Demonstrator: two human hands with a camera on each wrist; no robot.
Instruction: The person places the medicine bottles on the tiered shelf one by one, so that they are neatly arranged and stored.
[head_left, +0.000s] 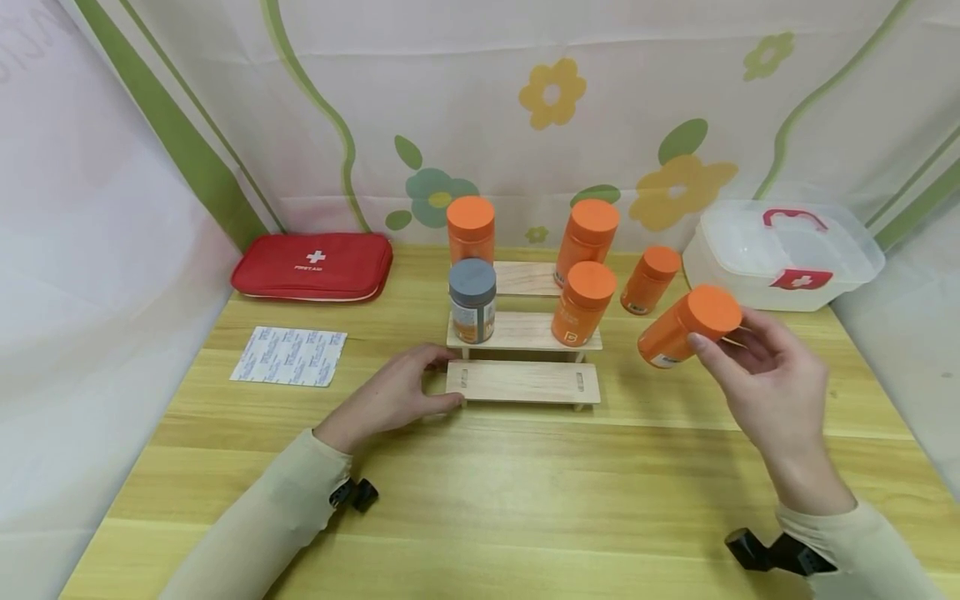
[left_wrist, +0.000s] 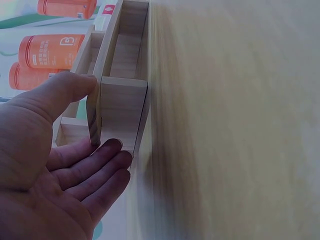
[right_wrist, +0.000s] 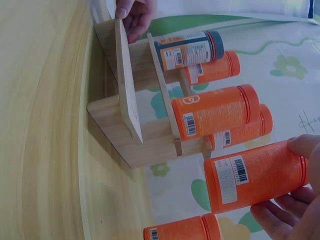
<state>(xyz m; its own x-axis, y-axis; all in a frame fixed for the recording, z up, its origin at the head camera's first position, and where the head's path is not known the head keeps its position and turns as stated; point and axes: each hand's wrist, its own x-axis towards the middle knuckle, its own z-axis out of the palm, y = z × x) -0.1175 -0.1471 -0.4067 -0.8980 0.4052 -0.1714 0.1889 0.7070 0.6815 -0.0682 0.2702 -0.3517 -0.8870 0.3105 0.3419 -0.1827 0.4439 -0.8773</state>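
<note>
In the head view a three-step wooden rack point(head_left: 525, 382) stands mid-table. My left hand point(head_left: 401, 392) grips the left end of its lowest step, thumb point(left_wrist: 75, 90) on one edge and index finger on the other. To the right of the rack, my right hand point(head_left: 772, 383) holds an orange pill bottle point(head_left: 678, 329) near its lid, tilted and above the table. A grey-lidded bottle point(head_left: 473, 304) and an orange bottle point(head_left: 581, 308) stand on the middle step. Two more orange bottles, one at left point(head_left: 471, 227) and one at right point(head_left: 588, 237), are on the top step.
A smaller orange bottle point(head_left: 649, 283) stands right of the rack. Behind it at the right is a white first-aid box point(head_left: 750, 279) with a clear lid. A red first-aid pouch point(head_left: 311, 271) and a printed white packet point(head_left: 288, 357) lie at the left. A patterned curtain point(head_left: 450, 100) hangs behind.
</note>
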